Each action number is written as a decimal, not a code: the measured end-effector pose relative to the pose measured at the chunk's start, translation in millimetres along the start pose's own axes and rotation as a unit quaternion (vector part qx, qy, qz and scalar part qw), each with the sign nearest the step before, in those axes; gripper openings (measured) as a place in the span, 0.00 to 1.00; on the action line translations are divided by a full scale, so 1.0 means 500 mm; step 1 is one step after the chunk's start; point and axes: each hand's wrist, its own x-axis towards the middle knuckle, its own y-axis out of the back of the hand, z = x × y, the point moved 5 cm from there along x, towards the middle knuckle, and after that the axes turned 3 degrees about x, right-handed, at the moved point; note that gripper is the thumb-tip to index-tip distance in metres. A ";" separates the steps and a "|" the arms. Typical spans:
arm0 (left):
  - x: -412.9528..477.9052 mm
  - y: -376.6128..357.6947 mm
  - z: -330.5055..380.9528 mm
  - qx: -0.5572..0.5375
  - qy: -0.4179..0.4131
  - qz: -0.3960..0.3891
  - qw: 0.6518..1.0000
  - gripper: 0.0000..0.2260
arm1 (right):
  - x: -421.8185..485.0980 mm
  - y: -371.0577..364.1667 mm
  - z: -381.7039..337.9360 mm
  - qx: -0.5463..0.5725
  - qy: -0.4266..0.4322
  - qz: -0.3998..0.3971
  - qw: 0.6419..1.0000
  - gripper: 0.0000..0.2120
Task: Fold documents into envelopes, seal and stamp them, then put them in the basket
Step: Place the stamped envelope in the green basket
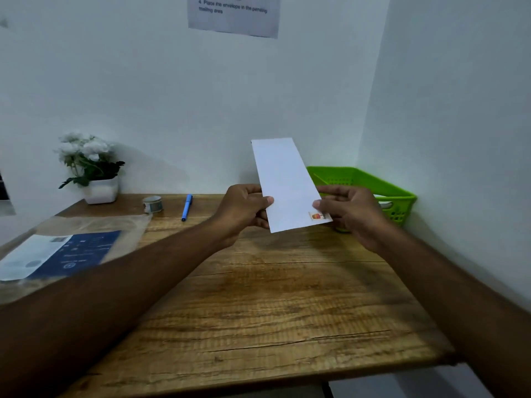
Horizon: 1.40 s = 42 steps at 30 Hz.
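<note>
Head view: both hands (244,208) (349,211) pinching stamped envelope (287,185) above table (258,297).

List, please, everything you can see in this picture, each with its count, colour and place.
envelope: one, white, held up above the table between both hands
stamp: one, red and orange, near corner of the envelope
basket: one, green, far right corner of the table
pen: one, blue, far side of the table
tape roll: one, pale, left of the pen
potted flowers: one, white, far left corner
plastic packet: one, clear with blue sheet, left edge
wall notice: one, white, wall above
table: one, wooden
left hand: grips envelope's left edge
right hand: grips envelope's right edge
</note>
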 end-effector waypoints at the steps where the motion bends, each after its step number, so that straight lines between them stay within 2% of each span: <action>1: 0.007 -0.012 0.007 0.006 -0.003 -0.001 1.000 0.07 | -0.002 0.015 -0.007 -0.009 0.002 0.014 1.000 0.16; 6: 0.051 -0.091 0.053 0.022 -0.004 0.000 1.000 0.07 | 0.001 0.098 -0.055 -0.039 0.016 0.081 0.996 0.14; 15: 0.105 -0.232 0.076 0.014 0.083 -0.098 0.992 0.12 | 0.031 0.235 -0.082 -0.111 -0.014 0.185 0.976 0.06; 17: 0.111 -0.254 0.080 0.053 0.075 -0.103 0.990 0.16 | 0.039 0.256 -0.074 -0.121 -0.027 0.195 0.973 0.03; 19: 0.115 -0.269 0.083 0.136 0.048 -0.098 0.985 0.20 | 0.046 0.272 -0.066 -0.121 -0.034 0.206 0.971 0.04; 22: 0.115 -0.290 0.080 0.235 -0.005 -0.108 0.966 0.21 | 0.053 0.282 -0.053 -0.109 -0.039 0.207 0.972 0.02; 26: 0.118 -0.299 0.068 0.237 -0.029 -0.090 0.967 0.19 | 0.055 0.284 -0.041 -0.130 -0.037 0.187 0.973 0.07; 28: 0.123 -0.298 0.066 0.246 -0.041 -0.080 0.965 0.16 | 0.046 0.290 -0.044 -0.228 0.004 0.204 0.952 0.10; 32: 0.134 -0.296 0.061 0.285 -0.072 -0.074 0.953 0.13 | 0.009 0.271 -0.049 -0.452 0.161 0.236 0.845 0.11; 37: 0.150 -0.293 0.056 0.338 -0.094 -0.055 0.935 0.08 | 0.012 0.246 -0.032 -0.527 0.237 0.182 0.796 0.11; 42: 0.147 -0.296 0.045 0.340 -0.101 -0.068 0.932 0.07 | 0.035 0.247 -0.033 -0.596 0.227 0.151 0.756 0.17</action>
